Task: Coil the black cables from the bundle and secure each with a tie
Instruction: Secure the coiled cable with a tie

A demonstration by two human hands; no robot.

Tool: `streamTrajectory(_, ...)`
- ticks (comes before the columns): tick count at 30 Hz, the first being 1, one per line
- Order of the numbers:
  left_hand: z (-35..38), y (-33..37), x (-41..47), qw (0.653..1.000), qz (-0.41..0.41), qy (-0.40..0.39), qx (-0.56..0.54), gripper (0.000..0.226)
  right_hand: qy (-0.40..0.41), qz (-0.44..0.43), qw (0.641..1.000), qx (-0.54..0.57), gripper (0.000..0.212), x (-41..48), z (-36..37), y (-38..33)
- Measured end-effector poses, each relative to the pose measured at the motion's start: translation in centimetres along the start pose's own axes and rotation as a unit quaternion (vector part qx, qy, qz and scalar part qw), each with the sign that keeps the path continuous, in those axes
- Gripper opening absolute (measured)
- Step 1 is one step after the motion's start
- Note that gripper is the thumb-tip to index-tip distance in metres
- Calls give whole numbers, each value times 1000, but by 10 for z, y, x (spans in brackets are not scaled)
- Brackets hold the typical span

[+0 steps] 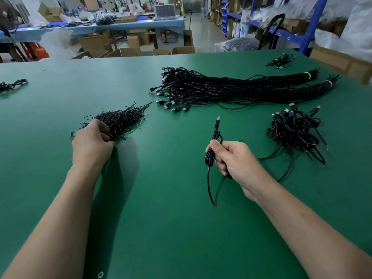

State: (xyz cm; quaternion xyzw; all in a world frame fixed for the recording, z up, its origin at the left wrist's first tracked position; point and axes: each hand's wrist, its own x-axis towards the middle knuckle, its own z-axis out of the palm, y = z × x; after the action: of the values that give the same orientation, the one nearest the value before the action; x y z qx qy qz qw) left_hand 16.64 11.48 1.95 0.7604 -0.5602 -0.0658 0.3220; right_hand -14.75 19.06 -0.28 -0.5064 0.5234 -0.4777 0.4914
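The right hand (235, 161) has its fingers (220, 164) curled tight round a coiled cable (209, 156) with the thumb pressed against the loops. So the coil sits right in the fist, with the plug (218, 120) poking up above the thumb and a loose tail drooping toward the green table (161, 198). No clue how many loops, since the palm hides most of them. The left hand (91, 144) has its fingers (103, 135) bent down into the near end of the heap of ties (122, 119). The tips are buried in the strands, so I can't tell if they've actually pinched one. Further back, the big bundle (231, 87) of uncoiled cables lies stretched across the table, plugs fanned toward the middle and far ends wrapped in white bands (307, 75). Right of the right hand is a pile of coiled cables (293, 131), too tangled to count. There's a far clump (280, 61) near the back right corner and a left clump (12, 85) cut off by the frame edge.
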Motion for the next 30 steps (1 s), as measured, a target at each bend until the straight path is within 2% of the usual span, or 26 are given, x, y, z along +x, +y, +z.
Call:
streamTrajectory(5,-8,2,1,998,-1,50,-30,29,3,-3,1000,-3,31,-1,-1,0)
streamTrajectory(13,-53,17,10,997,61,34,45,24,11,-16,1000,-19,32,0,0,-3)
streamTrajectory(15,-64,27,9,996,85,28,5,24,22,-29,999,-35,32,1,1,-3)
streamTrajectory(17,-60,48,-2,989,97,-13,-112,21,29,-43,997,-58,32,1,1,-3)
streamTrajectory(20,-23,86,-33,940,87,-169,-284,17,38,-80,992,-91,30,1,2,-1)
streamTrajectory(22,10,102,-58,900,77,-265,-337,16,56,-112,987,-98,27,1,2,-1)
streamTrajectory(24,34,109,-80,863,55,-330,-378,14,65,-130,984,-99,23,2,2,-1)
streamTrajectory(30,53,102,-93,813,5,-363,-456,16,33,-91,990,-100,22,-3,4,-3)
